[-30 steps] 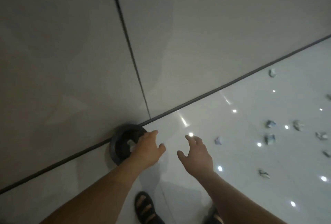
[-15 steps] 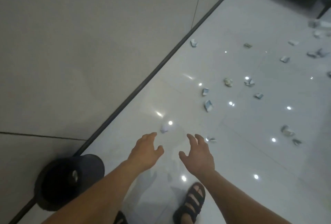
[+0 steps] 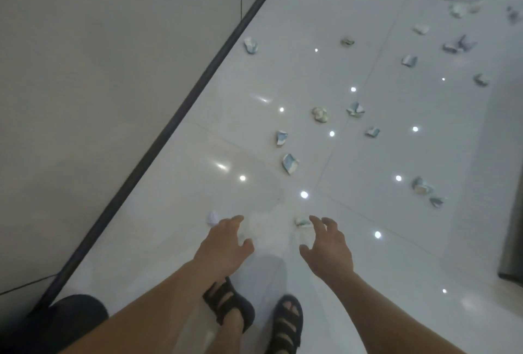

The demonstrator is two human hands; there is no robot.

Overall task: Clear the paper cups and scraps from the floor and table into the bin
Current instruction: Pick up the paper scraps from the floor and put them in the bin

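Both hands are held out over the glossy floor (image 3: 368,268) at lower centre of the frame, fingers loosely spread and nothing gripped. The left hand (image 3: 223,243) is poised beside a white scrap (image 3: 212,218), the right hand (image 3: 328,246) just short of a crumpled scrap (image 3: 302,222). More scattered scraps (image 3: 290,163) are strewn toward the upper right. The bin (image 3: 70,317) is seen at lower left, against the wall (image 3: 113,70). Light pieces could be flicked away across the slick tile by a hurried pinch, and the pale scrap could be missed amid the glare.
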